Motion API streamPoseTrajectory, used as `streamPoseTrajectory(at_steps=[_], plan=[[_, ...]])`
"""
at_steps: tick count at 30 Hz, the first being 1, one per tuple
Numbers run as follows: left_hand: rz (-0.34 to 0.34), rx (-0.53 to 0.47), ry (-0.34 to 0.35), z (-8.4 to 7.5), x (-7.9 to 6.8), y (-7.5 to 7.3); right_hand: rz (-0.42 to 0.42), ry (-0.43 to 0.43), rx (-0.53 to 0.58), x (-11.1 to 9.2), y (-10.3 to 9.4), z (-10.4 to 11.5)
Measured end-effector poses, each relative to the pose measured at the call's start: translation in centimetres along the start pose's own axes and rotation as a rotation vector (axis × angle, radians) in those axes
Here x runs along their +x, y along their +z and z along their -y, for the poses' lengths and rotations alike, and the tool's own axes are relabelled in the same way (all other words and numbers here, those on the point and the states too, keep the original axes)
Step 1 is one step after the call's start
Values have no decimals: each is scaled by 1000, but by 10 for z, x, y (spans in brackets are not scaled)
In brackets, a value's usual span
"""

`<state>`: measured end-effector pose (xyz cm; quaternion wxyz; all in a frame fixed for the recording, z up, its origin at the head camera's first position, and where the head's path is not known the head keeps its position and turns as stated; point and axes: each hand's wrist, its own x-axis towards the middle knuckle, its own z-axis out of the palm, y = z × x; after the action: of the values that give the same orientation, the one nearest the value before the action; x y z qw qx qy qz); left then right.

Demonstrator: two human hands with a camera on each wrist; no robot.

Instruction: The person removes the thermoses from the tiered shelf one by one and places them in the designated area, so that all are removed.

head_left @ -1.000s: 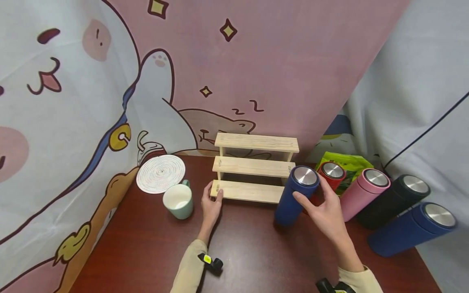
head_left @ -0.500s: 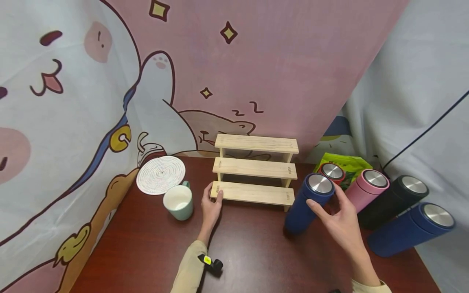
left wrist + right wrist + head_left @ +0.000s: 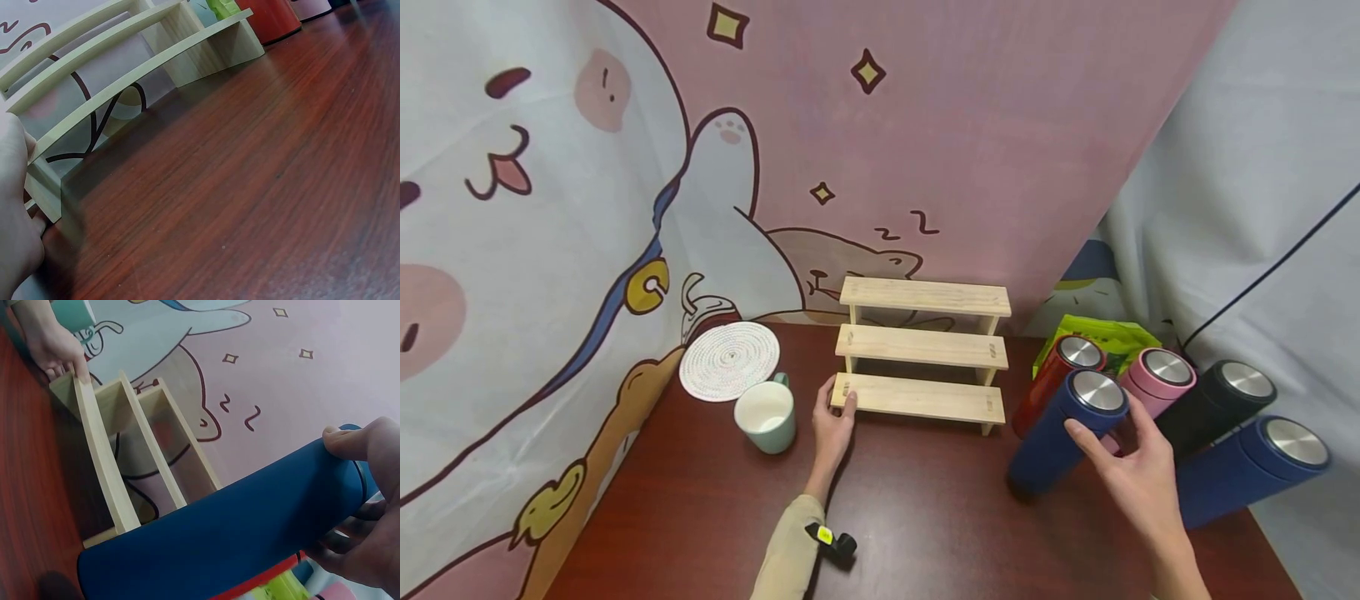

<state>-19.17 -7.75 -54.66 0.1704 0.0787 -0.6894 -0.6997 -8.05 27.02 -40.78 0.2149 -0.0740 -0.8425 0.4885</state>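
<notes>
My right hand (image 3: 1141, 471) grips a dark blue thermos bottle (image 3: 1056, 437) near its steel-topped lid. The bottle leans a little in the head view; whether its base touches the table cannot be told. At the left end of a three-tier wooden shelf (image 3: 925, 346), my left hand (image 3: 832, 429) holds the lowest board between thumb and fingers. In the left wrist view, part of that hand (image 3: 15, 206) shows beside the shelf's end support. Just behind the held bottle stands a red thermos bottle (image 3: 1045, 387), partly covered by it.
A pink bottle (image 3: 1150, 379), a black bottle (image 3: 1210, 408) and a second blue bottle (image 3: 1240, 475) stand at the right, by a green packet (image 3: 1108, 337). On the left are a mint-green mug (image 3: 769, 425) and a round woven mat (image 3: 730, 360) against the cloth wall.
My right hand has carried the blue bottle rightward and toward me, away from the shelf's right end, uncovering that end. My left hand has stayed on the shelf.
</notes>
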Motion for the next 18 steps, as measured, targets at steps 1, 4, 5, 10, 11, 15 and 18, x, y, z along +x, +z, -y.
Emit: streamPoseTrajectory(at_steps=[1,4,5,10,11,15,18], plan=[[-1,1,0,0,0,0,-9,5,-7,0,-2,-1],[-3,-2,2,1,-1,0,-19,25,-29,-1,-9,-5],[-3,-2,3,1,-1,0,-21,33,-34,-1,-11,-5],[-6,-1,12,1,-1,-1,-45,82,-52,0,-21,-11],[-7,1,11,1,-1,-1,-53,97,-59,0,-23,-12],[-5,10,11,1,-1,-1,-85,156,-84,1,-29,-18],[-4,7,11,0,-1,0,-101,195,-95,3,-33,-21]])
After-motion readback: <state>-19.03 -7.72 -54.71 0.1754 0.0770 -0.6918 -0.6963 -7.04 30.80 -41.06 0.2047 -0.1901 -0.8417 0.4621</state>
